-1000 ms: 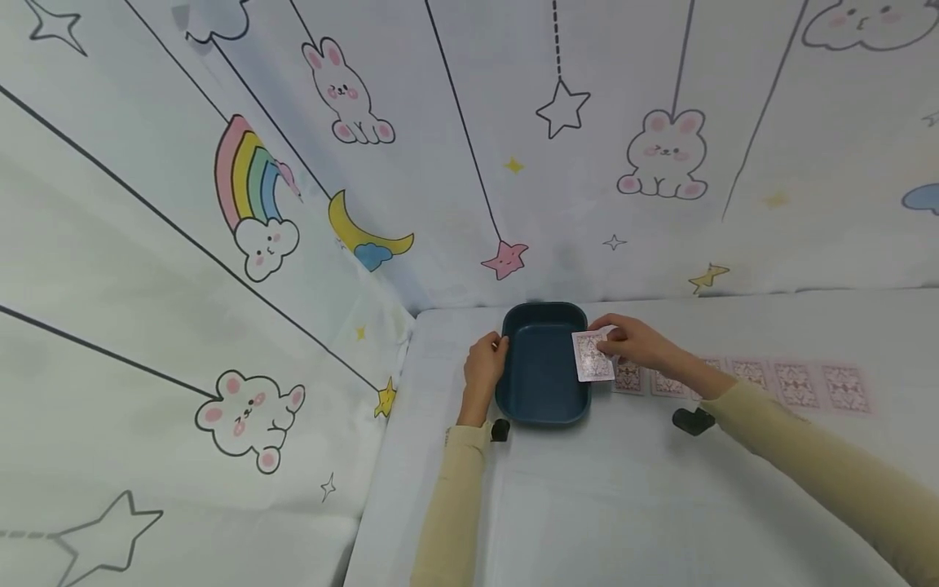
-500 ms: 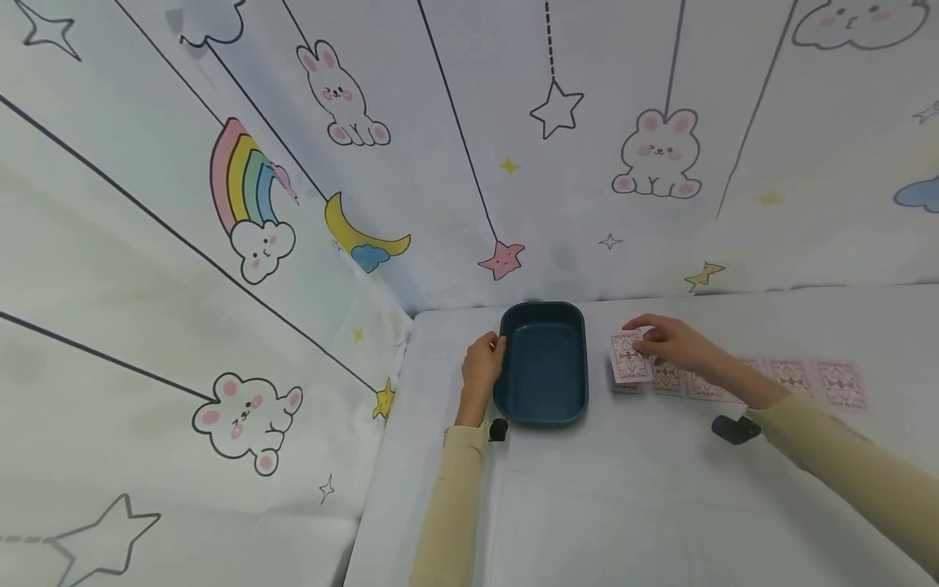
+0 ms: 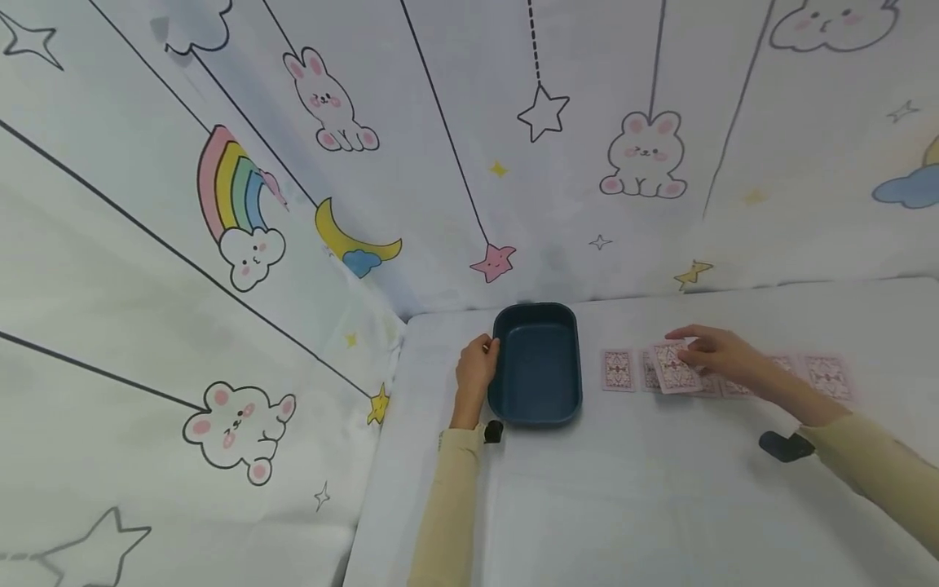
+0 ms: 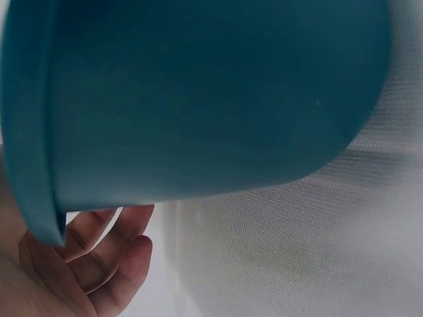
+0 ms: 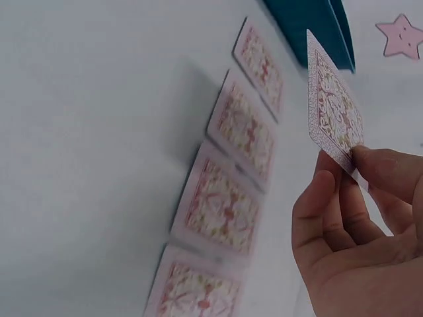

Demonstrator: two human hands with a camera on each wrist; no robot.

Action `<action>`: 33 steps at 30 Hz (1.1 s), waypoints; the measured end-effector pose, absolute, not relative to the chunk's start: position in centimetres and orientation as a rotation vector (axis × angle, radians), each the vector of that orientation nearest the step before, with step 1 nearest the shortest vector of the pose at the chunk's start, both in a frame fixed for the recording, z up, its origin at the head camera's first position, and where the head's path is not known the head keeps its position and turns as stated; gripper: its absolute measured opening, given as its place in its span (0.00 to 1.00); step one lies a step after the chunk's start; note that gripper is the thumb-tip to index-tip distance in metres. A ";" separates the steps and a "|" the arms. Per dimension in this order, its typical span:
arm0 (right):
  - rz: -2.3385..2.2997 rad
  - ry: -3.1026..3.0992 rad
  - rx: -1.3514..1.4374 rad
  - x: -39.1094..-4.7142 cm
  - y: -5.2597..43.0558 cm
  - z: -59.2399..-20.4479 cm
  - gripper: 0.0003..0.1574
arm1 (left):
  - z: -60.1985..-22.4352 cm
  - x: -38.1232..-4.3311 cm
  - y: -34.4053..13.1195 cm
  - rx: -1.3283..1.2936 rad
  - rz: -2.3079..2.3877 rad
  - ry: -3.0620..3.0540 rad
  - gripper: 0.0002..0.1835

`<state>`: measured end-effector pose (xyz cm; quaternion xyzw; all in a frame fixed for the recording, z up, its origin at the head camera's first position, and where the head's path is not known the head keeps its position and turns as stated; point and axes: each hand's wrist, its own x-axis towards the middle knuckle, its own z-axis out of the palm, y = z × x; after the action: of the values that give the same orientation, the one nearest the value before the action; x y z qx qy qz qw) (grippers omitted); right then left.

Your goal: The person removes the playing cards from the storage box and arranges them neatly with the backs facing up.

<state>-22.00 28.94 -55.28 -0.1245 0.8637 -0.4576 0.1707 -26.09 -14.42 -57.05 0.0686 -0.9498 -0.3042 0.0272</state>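
A dark blue rectangular tray [image 3: 534, 371] stands on the white cloth. My left hand [image 3: 477, 368] grips its left rim; in the left wrist view, the fingers [image 4: 125, 254] curl beneath the rim. My right hand [image 3: 725, 356] pinches a playing card [image 3: 673, 371] between thumb and fingers. This card is held up above a row of playing cards, with its patterned pink back showing. In the right wrist view the held card [image 5: 336, 109] is tilted and apart from the row. The leftmost card of the row [image 3: 618, 371] lies back up beside the tray.
Several more patterned cards [image 3: 827, 377] lie in the row to the right, partly hidden by my right hand and forearm. Behind the table rises a white cloth backdrop [image 3: 557, 212] with cartoon drawings. Dark wrist cameras [image 3: 785, 446] sit below my wrists.
My right hand has carried the card rightward, from over the tray's right edge to above the row, uncovering the leftmost card. My left hand stays at the tray.
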 end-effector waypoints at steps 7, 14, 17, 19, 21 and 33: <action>-1.234 2.488 -0.257 -21.3 31.6 -56.0 0.37 | -57.3 -26.0 -14.6 0.184 -0.946 -2.932 0.15; -1.237 2.471 -0.153 -21.0 33.5 -56.4 0.40 | -57.4 -25.9 -14.6 0.189 -0.932 -2.942 0.16; -1.235 2.470 -0.132 -20.7 34.1 -56.3 0.41 | -57.3 -26.0 -14.6 0.197 -0.930 -2.949 0.16; -1.220 2.483 -0.129 -20.5 34.5 -56.1 0.41 | -57.3 -26.0 -14.6 0.201 -0.930 -2.951 0.16; -1.206 2.494 -0.127 -20.2 35.0 -56.0 0.40 | -57.3 -26.1 -14.6 0.210 -0.929 -2.955 0.16; -1.121 2.549 -0.073 -19.3 39.5 -56.4 0.42 | -57.3 -26.3 -14.7 0.190 -0.943 -2.943 0.17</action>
<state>-19.28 39.47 -56.36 -0.0258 0.9006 -0.3961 0.1772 -26.29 -14.66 -57.30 0.0612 -0.9503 -0.3045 0.0228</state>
